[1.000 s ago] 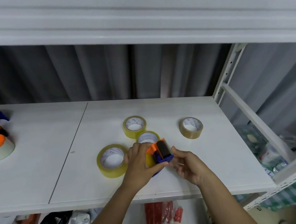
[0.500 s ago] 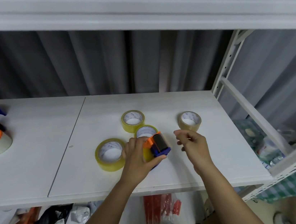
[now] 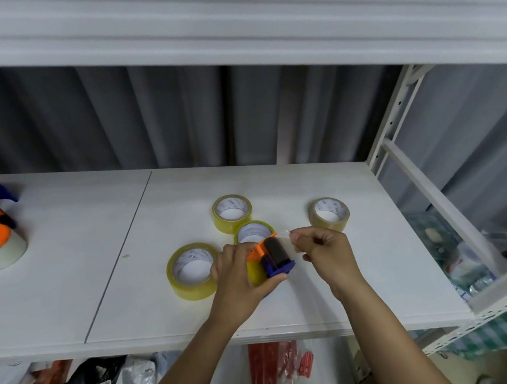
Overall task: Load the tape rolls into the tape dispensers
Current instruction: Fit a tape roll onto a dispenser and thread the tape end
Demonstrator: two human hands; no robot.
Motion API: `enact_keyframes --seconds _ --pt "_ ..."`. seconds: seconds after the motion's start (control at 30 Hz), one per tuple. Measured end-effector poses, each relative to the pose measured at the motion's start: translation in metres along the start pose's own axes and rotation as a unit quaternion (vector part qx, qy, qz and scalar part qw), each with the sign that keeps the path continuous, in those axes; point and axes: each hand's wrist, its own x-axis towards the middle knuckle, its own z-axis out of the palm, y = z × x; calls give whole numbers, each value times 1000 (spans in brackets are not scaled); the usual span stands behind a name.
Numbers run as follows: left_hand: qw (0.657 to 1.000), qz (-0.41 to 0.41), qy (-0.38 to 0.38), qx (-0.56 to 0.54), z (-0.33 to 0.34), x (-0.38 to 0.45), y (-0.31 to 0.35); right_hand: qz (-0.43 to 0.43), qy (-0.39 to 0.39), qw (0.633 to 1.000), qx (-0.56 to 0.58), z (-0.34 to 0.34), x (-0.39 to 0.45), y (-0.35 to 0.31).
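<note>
My left grip clasps the tape dispenser near the shelf's front edge; my right grip pinches its tape end.

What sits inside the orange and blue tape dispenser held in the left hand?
A yellow tape roll shows inside the orange and blue tape dispenser; the left hand covers most of it.

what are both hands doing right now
Left hand: grips the tape dispenser.
Right hand: pinches the loose tape end pulled from the dispenser.
</note>
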Motion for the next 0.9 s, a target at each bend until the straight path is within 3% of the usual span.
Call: enact_keyframes --seconds 0.47,0.73,0.9 --pt "1000 5 2 0 0 -1 -1 61 -52 996 31 1 3 5" --pt "1000 -1 9 -8 1 -1 -1 173 -85 980 53 -1 7 9" --pt "1000 6 -4 -11 2 -1 0 267 -133 929 218 -7 11 18"
